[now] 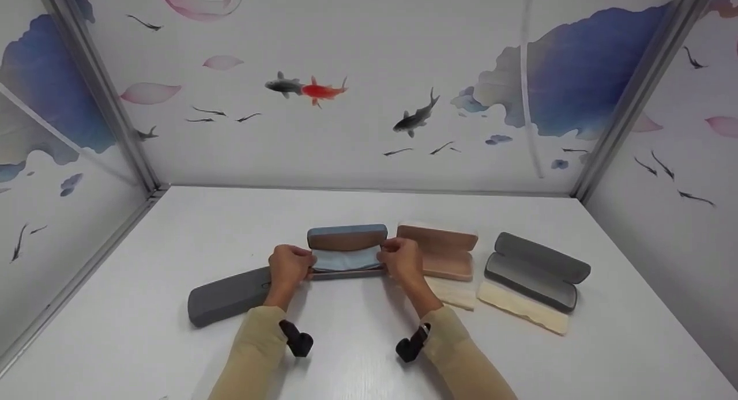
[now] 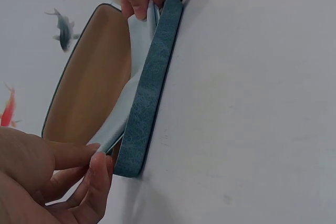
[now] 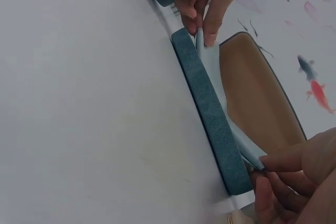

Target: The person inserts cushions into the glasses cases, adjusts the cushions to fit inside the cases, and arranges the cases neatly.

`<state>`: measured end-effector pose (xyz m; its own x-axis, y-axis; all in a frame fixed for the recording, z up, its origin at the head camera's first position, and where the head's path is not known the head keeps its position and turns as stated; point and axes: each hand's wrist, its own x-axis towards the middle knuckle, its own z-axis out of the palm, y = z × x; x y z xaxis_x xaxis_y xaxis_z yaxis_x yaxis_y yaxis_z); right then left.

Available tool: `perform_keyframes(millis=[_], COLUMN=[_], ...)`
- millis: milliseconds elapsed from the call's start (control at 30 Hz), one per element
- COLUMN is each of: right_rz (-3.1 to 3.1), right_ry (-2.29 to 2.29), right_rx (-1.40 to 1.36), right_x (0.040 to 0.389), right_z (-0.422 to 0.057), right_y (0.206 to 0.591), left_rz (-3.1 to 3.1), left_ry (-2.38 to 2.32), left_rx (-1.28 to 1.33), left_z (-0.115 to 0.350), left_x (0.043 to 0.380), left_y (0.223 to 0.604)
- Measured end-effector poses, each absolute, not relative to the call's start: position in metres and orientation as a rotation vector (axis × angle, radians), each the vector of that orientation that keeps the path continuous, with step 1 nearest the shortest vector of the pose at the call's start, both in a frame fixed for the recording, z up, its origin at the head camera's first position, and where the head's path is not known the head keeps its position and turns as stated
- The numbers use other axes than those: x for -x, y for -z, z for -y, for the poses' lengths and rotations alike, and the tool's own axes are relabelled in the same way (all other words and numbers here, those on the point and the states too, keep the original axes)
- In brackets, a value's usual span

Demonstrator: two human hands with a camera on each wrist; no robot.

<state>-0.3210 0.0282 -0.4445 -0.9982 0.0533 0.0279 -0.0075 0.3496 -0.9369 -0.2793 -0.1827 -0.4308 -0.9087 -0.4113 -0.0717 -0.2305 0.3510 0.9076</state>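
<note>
A blue glasses case [image 1: 347, 229] stands with its lid raised and its tan lining showing, near the middle of the table. Across its lower half hangs a light blue cleaning cloth [image 1: 347, 260], folded into a strip and sagging a little between both hands. My left hand [image 1: 288, 267] pinches the strip's left end between thumb and fingers; my right hand [image 1: 403, 259] pinches the other end. In the left wrist view the cloth [image 2: 122, 106] lies behind the case's blue front wall [image 2: 149, 93], partly inside. How deep it sits is hidden.
Left of the hands lies a closed grey case [image 1: 228, 296]. To the right are an open pinkish-brown case [image 1: 441, 244] with a cream cloth [image 1: 455, 294] before it, and an open dark grey case [image 1: 542, 259] with another cream cloth [image 1: 523, 308]. Printed panels [image 1: 369, 146] enclose the table.
</note>
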Motion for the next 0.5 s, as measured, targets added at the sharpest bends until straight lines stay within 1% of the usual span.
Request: perform_keyframes(millis=[500], right_rz=[2.537], right_ry=[-1.730], right_rx=[0.012], right_x=[0.3215], right_z=[-0.0309], right_y=[0.4447], left_rz=[2.459], left_ry=[1.520], left_rx=[-0.462], left_z=[0.1830], left_x=[0.2788], left_y=[0.4344])
